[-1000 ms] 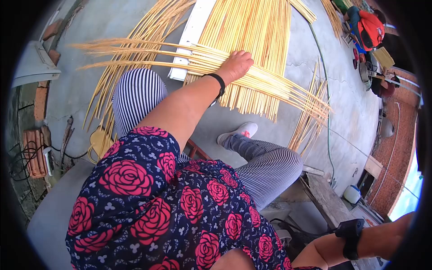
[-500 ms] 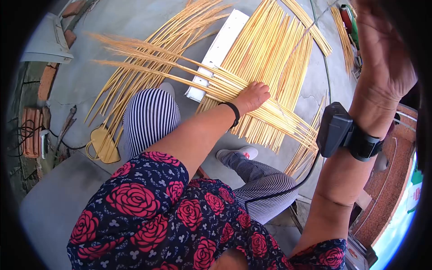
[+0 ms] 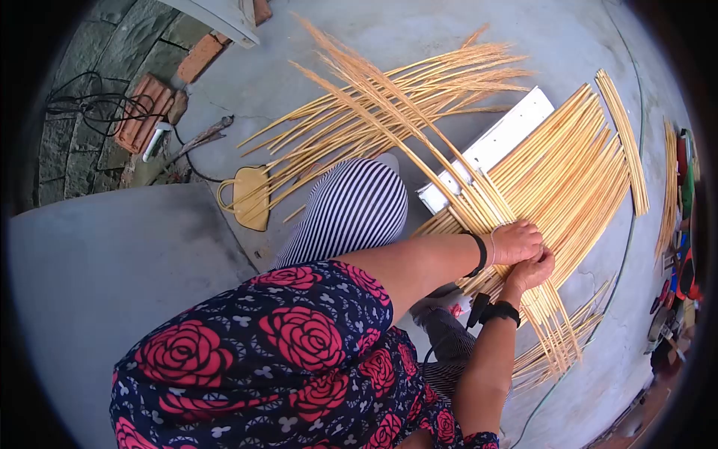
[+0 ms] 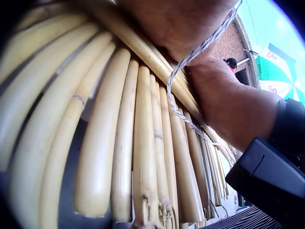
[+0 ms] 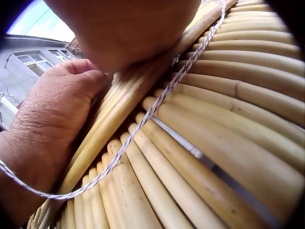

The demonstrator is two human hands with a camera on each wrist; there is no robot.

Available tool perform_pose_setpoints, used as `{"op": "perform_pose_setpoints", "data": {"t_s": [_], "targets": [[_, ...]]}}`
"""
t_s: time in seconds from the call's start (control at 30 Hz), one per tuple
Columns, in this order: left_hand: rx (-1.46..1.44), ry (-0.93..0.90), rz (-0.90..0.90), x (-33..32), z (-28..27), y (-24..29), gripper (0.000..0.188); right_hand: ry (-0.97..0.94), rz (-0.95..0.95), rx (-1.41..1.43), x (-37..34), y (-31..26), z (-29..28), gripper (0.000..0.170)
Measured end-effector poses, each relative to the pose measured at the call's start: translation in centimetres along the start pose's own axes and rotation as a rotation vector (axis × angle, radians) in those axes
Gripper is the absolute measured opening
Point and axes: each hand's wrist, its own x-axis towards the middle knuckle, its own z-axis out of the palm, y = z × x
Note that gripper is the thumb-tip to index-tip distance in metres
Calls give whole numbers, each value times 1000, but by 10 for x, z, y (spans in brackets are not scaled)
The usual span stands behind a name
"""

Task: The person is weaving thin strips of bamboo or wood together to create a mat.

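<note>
In the head view, your flowery shirt is closest to you, with your stripy pants showing past it. Your left hand and your right hand are side by side, touching. The left one has its fingers bent round the crossing sticks. The right one is at the same sticks, but its fingertips are hidden, so you cannot tell if it grips. A white and purple string hangs in a loop by your left wrist and over stick ends.

The crossing sticks lie slanted on top of the wide row of sticks, with their fluffy ends out past your knee. The white board is along the left edge of the row. On the floor, a yellow bag touches the ends of a loose pile of fluffy sticks. A thin bunch lies to the right of the row, near a green hose. A red brick sits at the floor's far left.
</note>
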Motion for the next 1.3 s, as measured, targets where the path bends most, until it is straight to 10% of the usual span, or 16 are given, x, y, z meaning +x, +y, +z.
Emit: {"op": "perform_pose_setpoints", "data": {"t_s": [0.17,0.33,0.47,0.7,0.87,0.97,1.07,1.3], "targets": [[-80,-81,-42,5,14,-5,14,10,-62,-142,-1,-2,0,22],[-267,-1005,-235,68,1,-24,26,-4,-20,-210,3,0,2,26],[-195,-1351,-183,107,-149,-36,33,-43,-29,-324,-1,-9,-2,24],[-637,-720,-85,48,-335,-67,32,11,-114,-309,-2,-7,2,20],[-1577,230,-620,-170,-364,-151,24,6,-118,-327,1,-6,4,18],[-750,312,-1362,-327,-248,-182,13,5,-120,-336,-2,3,4,18],[-81,137,-1349,-384,-191,-165,8,0,-77,-319,3,2,5,19],[309,105,-1173,-351,-179,-200,32,-18,-62,-297,4,3,5,22]]}}
